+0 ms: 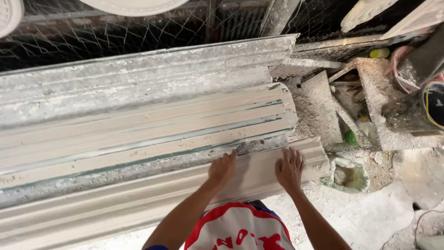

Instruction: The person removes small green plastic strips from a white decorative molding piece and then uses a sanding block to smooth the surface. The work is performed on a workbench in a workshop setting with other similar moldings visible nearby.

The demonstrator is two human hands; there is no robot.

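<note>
Head view | left hand [222,168] and right hand [289,168] are pressing flat, grip spread apart, clamping nothing, on the near plaster moulding [138,203] | moulding is lying on the bench [115,78], long axis running left-right | right hand is sitting nearer its right end.

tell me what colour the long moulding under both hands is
Off-white, plaster-coloured moulding; head view shows it best.

plaster moulding [138,199] runs off left edge
</note>
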